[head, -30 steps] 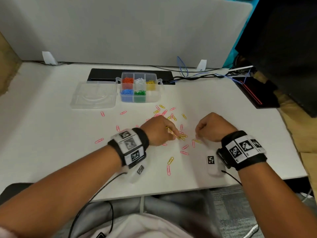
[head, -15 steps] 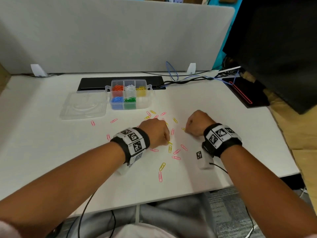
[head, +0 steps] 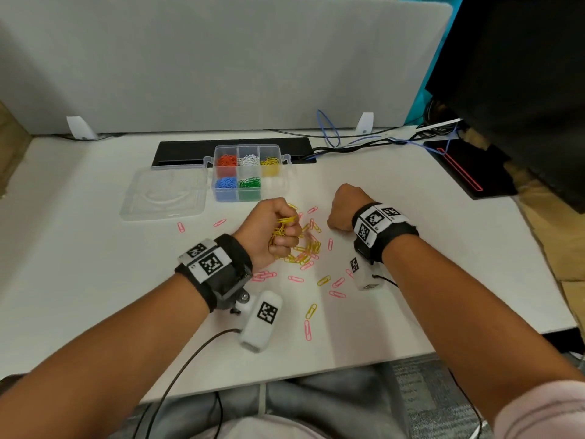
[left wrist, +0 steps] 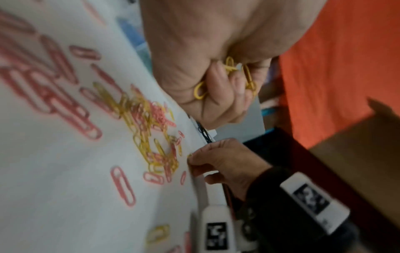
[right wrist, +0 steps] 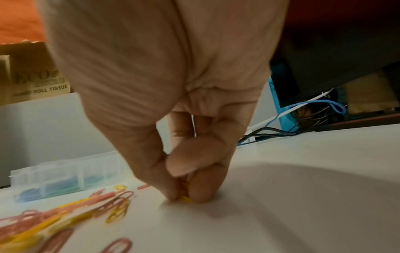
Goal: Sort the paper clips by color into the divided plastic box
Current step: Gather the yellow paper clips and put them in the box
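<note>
Pink and yellow paper clips (head: 305,251) lie scattered on the white table (head: 95,264), thickest between my hands. My left hand (head: 278,231) is a fist gripping a bunch of yellow clips (head: 283,224), also visible in the left wrist view as yellow clips (left wrist: 229,68) between curled fingers (left wrist: 223,89). My right hand (head: 342,210) is down at the table, thumb and fingertips pinching yellow clips (right wrist: 184,196) against the surface. The divided clear box (head: 248,172) stands beyond the hands with orange, white, yellow, blue and green clips in separate compartments.
The box's clear lid (head: 164,193) lies left of it. A black strip (head: 177,152) runs behind the box, with cables (head: 357,144) and a black pad (head: 468,172) at the back right. A grey partition (head: 221,64) closes the far edge.
My left hand has lifted and turned, now showing a bunch of yellow clips in its fist. My right hand has shifted a little farther from me, still pinching at the table.
</note>
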